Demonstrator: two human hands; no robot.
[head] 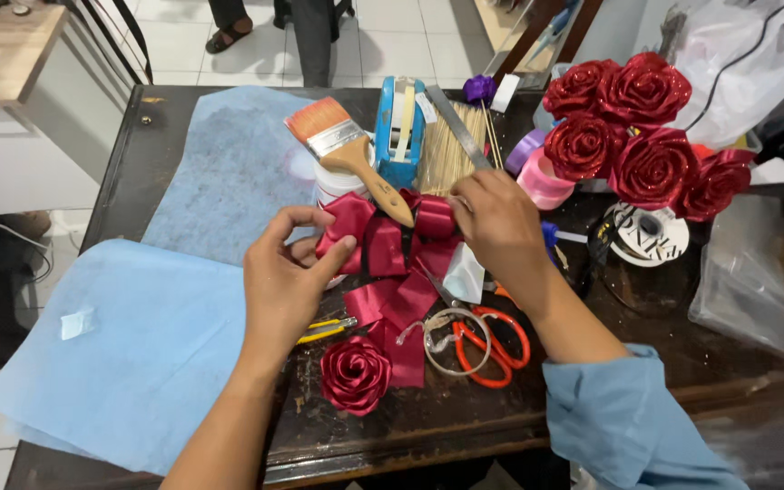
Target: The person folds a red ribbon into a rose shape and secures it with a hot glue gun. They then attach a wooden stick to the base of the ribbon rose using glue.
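- The left hand (pixel 288 272) pinches a loop of the dark red ribbon bow (pixel 387 249). The thumb and first finger are closed on the ribbon.
- The right hand (pixel 499 222) holds the other side of the bow, near its top. Its fingers curl down over the ribbon, so they look closed on it, but the tips are hidden.
- The bow sits in the middle of the dark desk (pixel 465 417), between both hands, with its tails hanging toward the person.
- To shape a bow like this well, I think both hands should pull softly and evenly, so the loops stay puffy and the same on each side.
- A paintbrush (pixel 348 154) lies across a white tub (pixel 333 186), and its handle pokes over the top of the bow. It could get bumped.
- Orange scissors (pixel 492 345) and a clear tape ring (pixel 451 340) lie just beside the bow's tails, near the right arm.
- A small red ribbon rose (pixel 356 374) lies below the bow, close to the desk's edge.
- Yellow pliers (pixel 327 329) peek out under the left hand.
- A blue tape holder (pixel 399 127) and a bunch of thin sticks (pixel 446 150) stand behind the bow.
- Sparkly red roses (pixel 637 136) fill the far right side.
- Light blue paper sheets (pixel 147 345) cover the left of the desk.
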